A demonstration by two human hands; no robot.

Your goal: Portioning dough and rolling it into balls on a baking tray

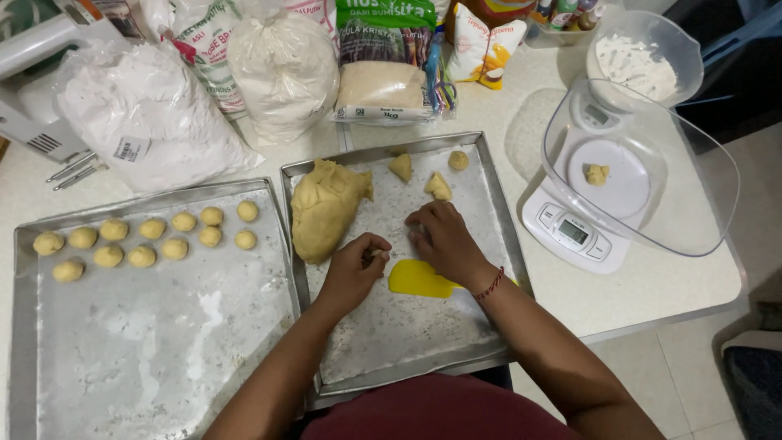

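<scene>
My left hand [356, 265] rests with fingers curled on the floured middle tray [497, 204], just right of a big lump of yellow dough [324, 208]. My right hand [444, 240] lies palm down on the same tray, fingers pressed to the surface; whether it covers a dough piece is hidden. A yellow scraper [415, 279] lies flat between my wrists. Three small dough pieces [438, 186] sit near the tray's far edge.
The left tray [163, 342] holds several rolled dough balls [142, 240] in rows. A white kitchen scale [574, 232] with a clear bowl [652, 179] holding one dough bit stands at right. Bags of flour and sugar [285, 69] line the back. A hand mixer [32, 81] is far left.
</scene>
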